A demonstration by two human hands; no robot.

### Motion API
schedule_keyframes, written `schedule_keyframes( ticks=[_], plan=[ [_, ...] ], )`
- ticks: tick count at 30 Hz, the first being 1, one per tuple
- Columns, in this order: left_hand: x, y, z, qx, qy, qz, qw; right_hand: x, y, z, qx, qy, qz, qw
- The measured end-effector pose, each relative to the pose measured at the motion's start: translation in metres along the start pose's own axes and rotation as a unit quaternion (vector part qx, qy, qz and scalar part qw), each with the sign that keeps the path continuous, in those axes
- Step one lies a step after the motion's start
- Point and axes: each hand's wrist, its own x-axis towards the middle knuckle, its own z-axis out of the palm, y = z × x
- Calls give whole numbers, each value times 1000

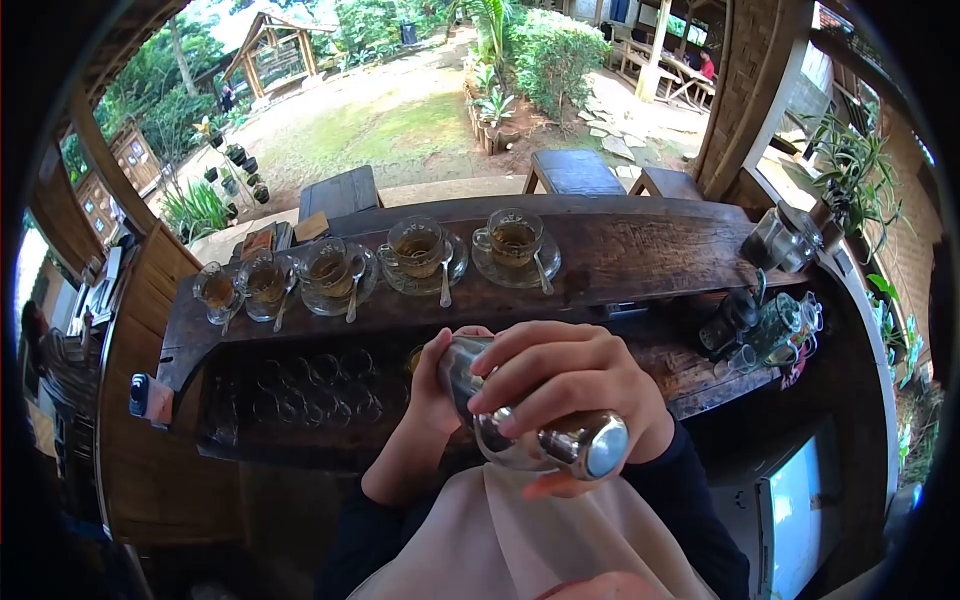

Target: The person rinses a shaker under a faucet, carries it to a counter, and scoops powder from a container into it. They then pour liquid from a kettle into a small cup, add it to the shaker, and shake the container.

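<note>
Right hand (570,385), fingers curled over a glass-and-steel pot (588,446), which is held tipped on its side above the near edge of the wooden worktop (640,255). Left hand (437,385) is wrapped against the pot's far side. Beyond, five glass cups (415,243) of brown liquid stand in a row on saucers, each with a spoon (446,283). Glass jars (775,325) stand at right.

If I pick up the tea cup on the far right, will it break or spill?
The glass cup looks thin, so it would probably break if dropped. It looks quite full, so it may spill if tipped. It sits on a saucer with a spoon, which could slide if pushed.
</note>
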Motion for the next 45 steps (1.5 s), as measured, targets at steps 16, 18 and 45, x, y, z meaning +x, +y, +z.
schedule_keyframes(
  ticks=[16, 18, 45],
  plan=[
    [-24, 2, 13, 38, 94, -47, 994, 2, -24, 23, -36, 12, 38, 999],
    [-24, -1, 10, 47, 85, -35, 995, 3, -25, 20, -37, 3, 41, 998],
    [-27, 8, 52, 33, 47, 13, 998, 12, -21, 16, -64, -18, -93, 993]
  ],
)
